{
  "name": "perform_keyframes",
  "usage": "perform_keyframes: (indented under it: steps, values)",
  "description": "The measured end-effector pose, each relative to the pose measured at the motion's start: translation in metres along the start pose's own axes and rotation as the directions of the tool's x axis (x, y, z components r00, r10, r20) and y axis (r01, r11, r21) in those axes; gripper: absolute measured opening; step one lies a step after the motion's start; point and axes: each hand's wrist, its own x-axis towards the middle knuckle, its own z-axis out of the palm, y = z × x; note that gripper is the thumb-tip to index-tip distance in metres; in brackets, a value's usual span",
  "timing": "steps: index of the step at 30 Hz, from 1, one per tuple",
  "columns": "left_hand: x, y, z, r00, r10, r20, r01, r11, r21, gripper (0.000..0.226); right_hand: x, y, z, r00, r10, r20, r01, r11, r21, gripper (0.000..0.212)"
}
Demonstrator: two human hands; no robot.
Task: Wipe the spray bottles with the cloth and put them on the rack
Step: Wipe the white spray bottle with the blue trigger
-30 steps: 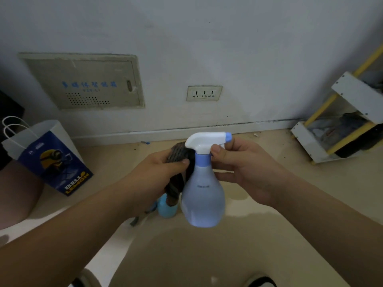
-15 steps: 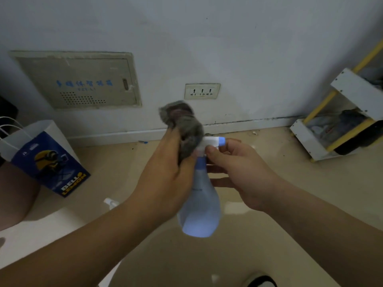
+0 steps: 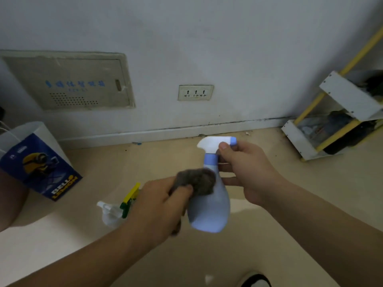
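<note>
My right hand (image 3: 246, 172) grips a pale blue spray bottle (image 3: 211, 210) by its neck and white trigger head, holding it upright above the floor. My left hand (image 3: 157, 208) clutches a grey cloth (image 3: 196, 181) pressed against the left shoulder of the bottle. On the floor behind my left hand lie two more spray bottles: a clear one with a white head (image 3: 107, 214) and one with a yellow and green trigger (image 3: 130, 197), both partly hidden. The white and yellow rack (image 3: 339, 117) stands at the right against the wall.
A blue and white paper bag (image 3: 37, 162) stands on the floor at the left. The wall ahead carries a power socket (image 3: 195, 92) and a metal panel (image 3: 68, 81). The rack's shelves hold dark items. A shoe (image 3: 256, 279) shows at the bottom edge.
My left hand has brought the cloth down from the bottle's trigger head to its shoulder. The white head is uncovered again and the bottles on the floor show behind my hand.
</note>
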Motion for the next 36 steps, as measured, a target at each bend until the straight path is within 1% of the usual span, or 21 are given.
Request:
perform_keyframes:
  steps: [1, 2, 3, 5, 8, 11, 13, 15, 17, 19, 21, 22, 23, 24, 25, 26, 27, 28, 29, 32, 36]
  values:
    - [0.003, 0.000, -0.001, 0.981, -0.186, -0.055, 0.178, 0.977, -0.121, 0.032, 0.000, -0.001, -0.002, 1.000, -0.017, -0.002, 0.017, 1.000, 0.000, 0.020]
    - [0.006, 0.001, -0.002, 0.944, -0.315, -0.097, 0.290, 0.933, -0.211, 0.031, 0.001, -0.003, -0.002, 1.000, -0.029, 0.001, 0.029, 1.000, 0.004, 0.019]
    - [0.009, 0.004, -0.003, 0.913, -0.388, -0.129, 0.345, 0.900, -0.267, 0.030, 0.000, -0.004, -0.003, 0.999, -0.034, 0.009, 0.034, 0.999, 0.011, 0.019]
    - [0.014, 0.012, -0.006, 0.895, -0.405, -0.186, 0.326, 0.880, -0.347, 0.026, -0.002, -0.005, 0.000, 0.999, -0.027, 0.035, 0.026, 0.999, 0.026, 0.020]
    - [0.020, 0.025, -0.009, 0.939, -0.271, -0.212, 0.188, 0.920, -0.344, 0.021, -0.005, -0.005, 0.005, 0.996, 0.001, 0.084, -0.007, 0.998, 0.064, 0.020]
    - [0.024, 0.028, -0.011, 0.972, -0.092, -0.218, 0.049, 0.979, -0.196, 0.021, -0.006, -0.003, 0.007, 0.992, 0.011, 0.123, -0.021, 0.997, 0.080, 0.022]
    - [0.021, 0.027, -0.009, 0.987, 0.119, -0.108, -0.121, 0.993, -0.009, 0.018, -0.008, -0.003, 0.011, 0.990, 0.004, 0.144, -0.014, 0.997, 0.072, 0.022]
    - [0.013, 0.023, -0.001, 0.942, 0.324, 0.091, -0.334, 0.933, 0.134, 0.036, -0.009, -0.002, 0.014, 0.989, 0.004, 0.148, -0.016, 0.997, 0.078, 0.022]
    - [0.007, 0.014, 0.005, 0.886, 0.406, 0.226, -0.454, 0.860, 0.235, 0.049, -0.008, 0.000, 0.015, 0.995, 0.032, 0.093, -0.042, 0.994, 0.100, 0.022]
    - [0.002, 0.005, 0.005, 0.863, 0.418, 0.283, -0.490, 0.828, 0.273, 0.048, -0.005, 0.002, 0.011, 0.997, 0.074, 0.009, -0.074, 0.991, 0.107, 0.019]
    - [0.000, -0.002, 0.001, 0.904, 0.362, 0.227, -0.415, 0.873, 0.257, 0.031, -0.002, 0.005, 0.007, 0.996, 0.086, -0.026, -0.082, 0.990, 0.112, 0.019]
    - [0.000, -0.002, -0.001, 0.944, 0.289, 0.160, -0.321, 0.918, 0.234, 0.022, 0.000, 0.006, 0.005, 0.997, 0.071, -0.035, -0.067, 0.993, 0.100, 0.020]
    - [0.002, -0.002, -0.001, 0.980, 0.186, 0.073, -0.196, 0.962, 0.190, 0.024, 0.001, 0.007, 0.003, 0.998, 0.046, -0.042, -0.043, 0.996, 0.079, 0.020]
    - [0.005, 0.001, -0.001, 0.999, 0.032, -0.022, -0.029, 0.992, 0.124, 0.031, 0.002, 0.006, 0.001, 0.999, 0.016, -0.043, -0.014, 0.998, 0.057, 0.020]
    - [0.007, 0.003, -0.002, 0.986, -0.147, -0.084, 0.147, 0.989, 0.001, 0.033, 0.002, 0.004, 0.000, 0.999, -0.014, -0.029, 0.015, 0.999, 0.037, 0.020]
    - [0.010, 0.005, -0.004, 0.946, -0.305, -0.112, 0.288, 0.947, -0.145, 0.031, 0.001, 0.002, -0.001, 0.999, -0.041, 0.006, 0.041, 0.999, 0.024, 0.020]
    - [0.013, 0.007, -0.005, 0.907, -0.409, -0.103, 0.372, 0.890, -0.263, 0.027, 0.001, 0.000, -0.001, 0.996, -0.065, 0.055, 0.064, 0.998, 0.026, 0.021]
    - [0.016, 0.010, -0.007, 0.886, -0.456, -0.081, 0.404, 0.847, -0.346, 0.024, 0.000, -0.001, -0.001, 0.991, -0.083, 0.108, 0.079, 0.996, 0.044, 0.022]
    - [0.018, 0.015, -0.008, 0.889, -0.455, -0.053, 0.399, 0.826, -0.399, 0.021, -0.001, -0.002, 0.001, 0.983, -0.098, 0.152, 0.089, 0.994, 0.067, 0.023]
    - [0.024, 0.026, -0.011, 0.941, -0.335, 0.045, 0.319, 0.836, -0.447, 0.020, -0.002, 0.000, 0.008, 0.961, -0.111, 0.252, 0.085, 0.990, 0.112, 0.026]
    - [0.026, 0.036, -0.017, 0.953, -0.253, 0.166, 0.301, 0.845, -0.441, 0.041, -0.002, 0.007, 0.014, 0.938, -0.115, 0.328, 0.062, 0.984, 0.167, 0.032]
